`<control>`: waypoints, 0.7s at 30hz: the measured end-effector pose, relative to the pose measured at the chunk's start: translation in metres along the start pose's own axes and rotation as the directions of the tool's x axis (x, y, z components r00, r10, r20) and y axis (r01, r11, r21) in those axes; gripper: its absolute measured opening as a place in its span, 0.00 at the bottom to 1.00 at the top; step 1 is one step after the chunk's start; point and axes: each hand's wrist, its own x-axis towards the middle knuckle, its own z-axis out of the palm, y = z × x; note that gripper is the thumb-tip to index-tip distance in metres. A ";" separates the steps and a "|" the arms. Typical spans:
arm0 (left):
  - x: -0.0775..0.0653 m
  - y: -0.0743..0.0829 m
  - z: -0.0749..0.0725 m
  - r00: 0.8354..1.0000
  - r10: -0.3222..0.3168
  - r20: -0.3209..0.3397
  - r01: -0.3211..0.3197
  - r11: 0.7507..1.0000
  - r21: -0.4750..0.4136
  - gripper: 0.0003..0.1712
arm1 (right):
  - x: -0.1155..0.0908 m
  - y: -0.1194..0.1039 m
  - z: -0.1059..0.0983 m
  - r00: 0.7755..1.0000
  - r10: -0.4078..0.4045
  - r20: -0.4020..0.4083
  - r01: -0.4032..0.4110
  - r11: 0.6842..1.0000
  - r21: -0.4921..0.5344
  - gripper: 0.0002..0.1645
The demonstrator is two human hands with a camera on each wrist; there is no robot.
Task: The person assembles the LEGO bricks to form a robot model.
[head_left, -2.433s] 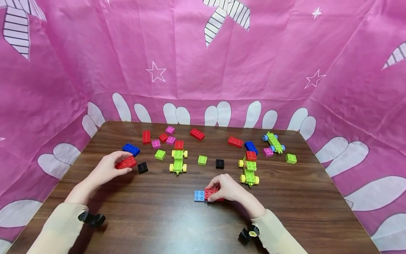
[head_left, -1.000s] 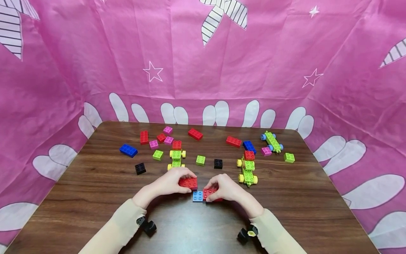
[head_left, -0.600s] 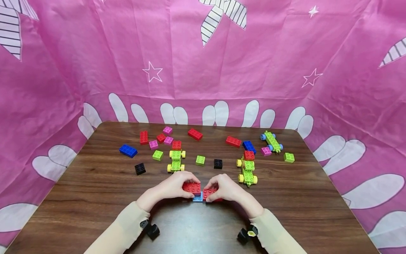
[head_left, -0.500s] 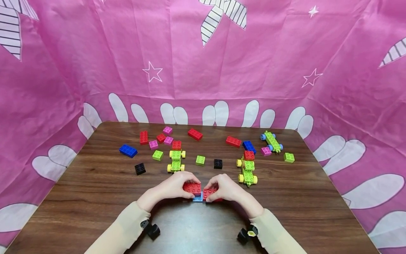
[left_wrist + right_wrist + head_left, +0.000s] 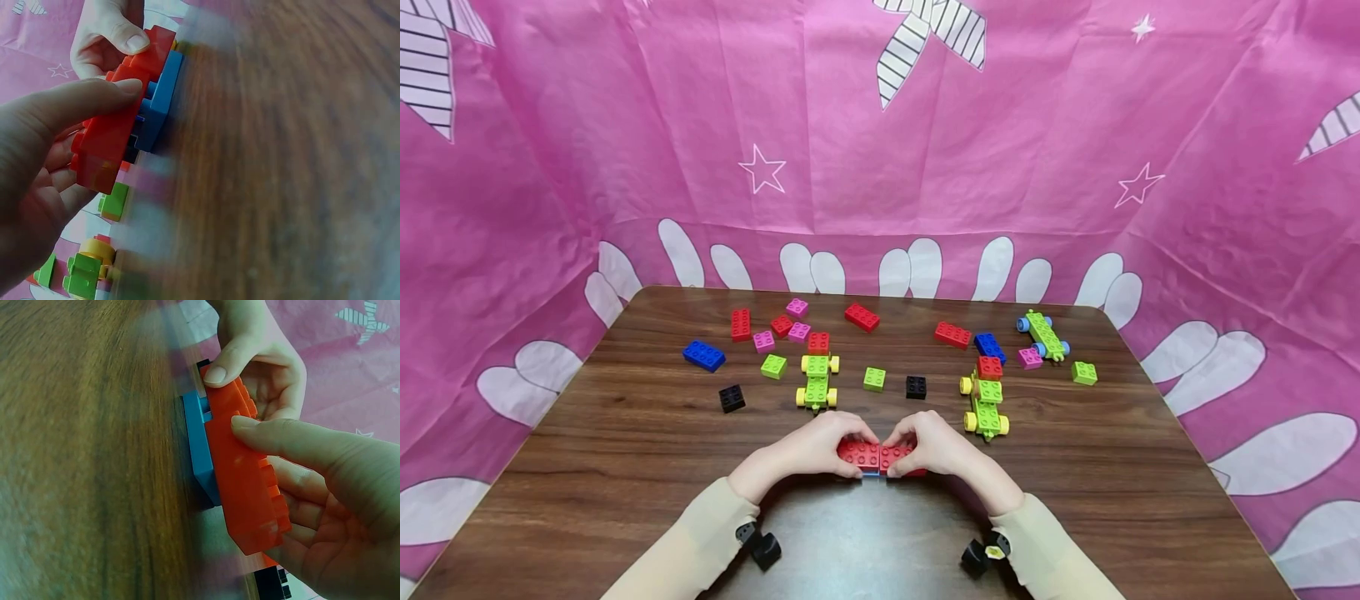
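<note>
My left hand point(image 5: 820, 443) pinches a red building brick point(image 5: 859, 454) between thumb and fingers. That brick lies over the left part of a light blue brick point(image 5: 164, 100); a gap with blue studs shows between them in the left wrist view. My right hand point(image 5: 938, 443) grips a second red brick point(image 5: 240, 481), which sits on the right part of the blue brick. The two red bricks stand end to end. From the head view only a thin front strip of the blue brick shows, the rest being covered.
Beyond the hands stand two lime cars with yellow wheels, one left point(image 5: 817, 385) and one right point(image 5: 987, 408). A lime car base point(image 5: 1043, 336) with blue wheels lies at the back right. Black bricks point(image 5: 732, 398), a blue brick point(image 5: 703, 356) and several other loose bricks are spread behind.
My left hand has brought its red brick from the left side of the table over to the blue brick, then lowered it in line with the other red brick. The right hand has stayed put.
</note>
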 end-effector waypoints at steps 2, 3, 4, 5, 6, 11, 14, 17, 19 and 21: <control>0.000 0.000 0.000 1.000 0.004 0.002 -0.004 1.000 0.000 0.22 | 0.000 0.000 0.000 1.000 -0.003 -0.001 0.003 1.000 0.000 0.16; 0.000 0.001 0.000 1.000 0.007 0.003 -0.007 1.000 0.001 0.22 | 0.000 0.000 0.000 1.000 -0.005 -0.001 0.005 1.000 0.000 0.16; 0.000 0.001 0.000 1.000 0.010 0.003 -0.010 1.000 0.003 0.23 | 0.000 0.001 0.000 1.000 -0.007 -0.002 0.007 1.000 0.000 0.16; 0.000 0.001 0.000 1.000 0.012 0.004 -0.012 1.000 0.005 0.23 | 0.000 0.001 0.000 1.000 -0.009 -0.002 0.009 1.000 0.000 0.16; 0.000 0.001 0.000 1.000 0.016 0.005 -0.016 1.000 0.008 0.23 | 0.000 0.001 0.000 1.000 -0.011 -0.002 0.011 1.000 0.000 0.16; 0.000 0.000 0.002 1.000 0.028 0.005 -0.028 1.000 0.011 0.23 | 0.000 0.001 0.000 1.000 -0.012 -0.003 0.012 1.000 0.001 0.16; 0.000 0.000 0.002 1.000 0.018 0.003 -0.018 1.000 0.006 0.21 | 0.000 0.001 0.000 1.000 -0.013 -0.006 0.013 1.000 0.000 0.16; 0.000 0.000 0.003 1.000 0.012 -0.003 -0.012 1.000 0.007 0.18 | 0.000 0.000 0.000 1.000 -0.013 -0.008 0.013 1.000 -0.002 0.16; 0.001 0.000 0.003 1.000 0.015 -0.010 -0.015 1.000 0.008 0.17 | 0.000 0.000 0.000 1.000 -0.012 -0.007 0.012 1.000 -0.002 0.16; 0.001 0.001 0.003 1.000 0.011 -0.014 -0.011 1.000 -0.004 0.17 | 0.000 0.000 0.000 1.000 -0.011 -0.007 0.011 1.000 -0.002 0.16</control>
